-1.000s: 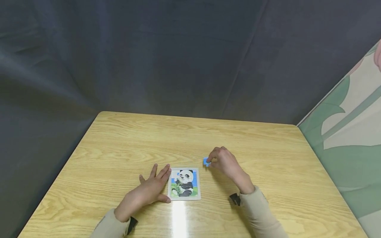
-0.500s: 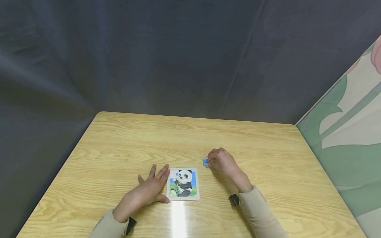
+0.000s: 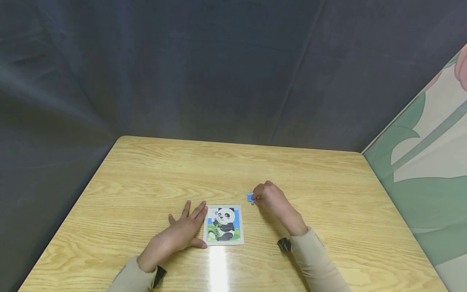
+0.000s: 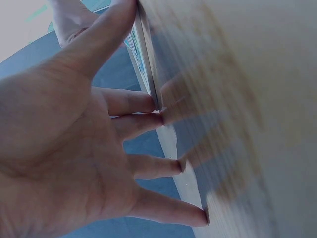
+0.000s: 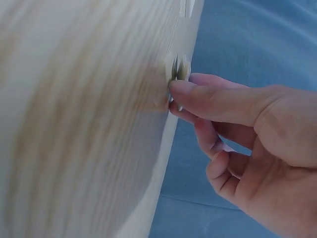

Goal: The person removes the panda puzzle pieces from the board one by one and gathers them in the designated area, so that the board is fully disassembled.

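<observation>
My left grip [image 3: 181,232] lies spread along the left side of a square, pale-rimmed puzzle tray [image 3: 224,243]. Its fingers are straight and curl round nothing: the thumb touches the tray near its lower left corner, the index finger meets the upper left one, and the outer fingertips rest on the table [image 3: 175,166]. I judge that this wide spread, with contact at two corners, serves to brace the tray so that it cannot slide on the smooth wood.

My right grip [image 3: 273,200] pinches a small blue puzzle piece [image 3: 250,198] between thumb and index finger, the other fingers tucked in behind. The piece is just beyond the tray's upper right corner, apart from it and low over the table; from the right wrist I cannot tell whether its lower edge touches the wood. Holding it by one end seems to leave its far side free and its shape easy to see.

The tray lies flat and holds most of a panda picture [image 3: 227,225]: a black and white bear with green leaves, blue sky above, green ground below. In its upper left part a pale patch [image 3: 211,212] shows, which I take for an unfilled space in the tray.
</observation>
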`<state>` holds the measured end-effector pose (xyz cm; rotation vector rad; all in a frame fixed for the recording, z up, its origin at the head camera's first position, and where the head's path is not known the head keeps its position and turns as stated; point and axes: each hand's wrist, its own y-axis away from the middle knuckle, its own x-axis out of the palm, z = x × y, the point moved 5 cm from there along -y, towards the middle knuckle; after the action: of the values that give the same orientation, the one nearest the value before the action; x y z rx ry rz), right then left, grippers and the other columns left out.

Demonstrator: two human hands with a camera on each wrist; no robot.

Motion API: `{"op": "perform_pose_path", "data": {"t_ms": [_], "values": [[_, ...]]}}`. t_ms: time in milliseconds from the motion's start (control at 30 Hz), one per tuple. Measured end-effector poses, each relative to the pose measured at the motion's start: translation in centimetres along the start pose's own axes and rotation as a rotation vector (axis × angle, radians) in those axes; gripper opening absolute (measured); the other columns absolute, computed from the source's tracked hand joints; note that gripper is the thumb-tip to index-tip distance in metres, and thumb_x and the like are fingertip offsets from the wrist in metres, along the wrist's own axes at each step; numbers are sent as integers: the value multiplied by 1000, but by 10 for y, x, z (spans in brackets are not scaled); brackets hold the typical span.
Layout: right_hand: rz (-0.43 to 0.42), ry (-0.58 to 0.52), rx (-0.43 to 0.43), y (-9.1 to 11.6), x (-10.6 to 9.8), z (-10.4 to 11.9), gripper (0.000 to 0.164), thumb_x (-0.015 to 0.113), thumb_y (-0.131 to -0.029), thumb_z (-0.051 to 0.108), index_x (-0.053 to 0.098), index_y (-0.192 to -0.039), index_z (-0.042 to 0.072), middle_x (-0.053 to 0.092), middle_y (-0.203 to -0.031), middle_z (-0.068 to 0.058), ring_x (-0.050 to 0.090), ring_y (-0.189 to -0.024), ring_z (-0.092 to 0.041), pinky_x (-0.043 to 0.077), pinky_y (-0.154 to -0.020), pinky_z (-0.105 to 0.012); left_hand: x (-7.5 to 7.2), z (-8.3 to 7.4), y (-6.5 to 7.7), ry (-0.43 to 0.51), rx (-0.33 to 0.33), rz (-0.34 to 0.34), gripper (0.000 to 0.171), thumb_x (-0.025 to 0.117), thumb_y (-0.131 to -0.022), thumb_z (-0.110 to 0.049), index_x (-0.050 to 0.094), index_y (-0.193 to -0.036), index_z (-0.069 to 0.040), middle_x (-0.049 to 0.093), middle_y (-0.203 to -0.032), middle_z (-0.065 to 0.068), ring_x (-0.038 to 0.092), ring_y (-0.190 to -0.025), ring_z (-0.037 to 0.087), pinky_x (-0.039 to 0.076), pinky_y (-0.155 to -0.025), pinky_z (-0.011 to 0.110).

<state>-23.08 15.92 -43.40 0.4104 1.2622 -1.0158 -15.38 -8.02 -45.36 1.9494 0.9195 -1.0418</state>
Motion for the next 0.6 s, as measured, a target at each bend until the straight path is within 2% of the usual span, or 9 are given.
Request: {"op": "perform_pose_path", "data": {"t_ms": [167, 333, 400, 500, 567, 600], "values": [[35, 49, -7, 0, 2, 5, 16, 82, -68, -6, 78, -78, 6, 71, -88, -5, 58, -75, -19, 50, -65, -28, 1, 0, 0, -1, -1, 1, 100, 77, -73, -42, 29, -150, -1, 17, -160, 11, 7, -140, 52, 21, -84, 84], [65, 42, 7, -1, 1, 6, 17, 80, -70, -7, 79, -81, 7, 70, -94, -8, 59, -78, -23, 52, -66, -31, -1, 0, 1, 7, 1, -1, 99, 77, -74, -41, 29, -150, -1, 17, -160, 11, 7, -140, 52, 20, -84, 84], [72, 20, 10, -1, 0, 5, 16, 78, -72, -7, 79, -83, 6, 70, -97, -9, 62, -82, -25, 54, -76, -39, -2, -1, 1, 3, 1, -3, 99, 77, -73, -42, 29, -150, 0, 17, -159, 12, 8, -140, 52, 20, -83, 84], [93, -22, 21, 0, 0, 3, 16, 75, -75, -9, 78, -85, 4, 70, -102, -13, 66, -89, -28, 51, -86, -50, -3, -2, 1, -3, -1, 0, 100, 77, -72, -42, 29, -150, 0, 18, -159, 12, 8, -140, 52, 21, -83, 84], [112, -29, 25, 1, 0, 1, 16, 73, -78, -8, 78, -88, 3, 70, -104, -14, 66, -92, -29, 51, -88, -50, -3, -2, 1, -3, 3, 0, 100, 76, -72, -42, 29, -149, 0, 18, -159, 12, 8, -140, 52, 21, -83, 84], [119, -23, 27, 2, -1, 1, 16, 72, -78, -8, 78, -89, 4, 70, -105, -14, 66, -91, -29, 53, -84, -47, -2, -3, 1, -2, 4, 2, 100, 76, -73, -42, 29, -150, 0, 18, -159, 12, 8, -140, 52, 21, -83, 84]]}}
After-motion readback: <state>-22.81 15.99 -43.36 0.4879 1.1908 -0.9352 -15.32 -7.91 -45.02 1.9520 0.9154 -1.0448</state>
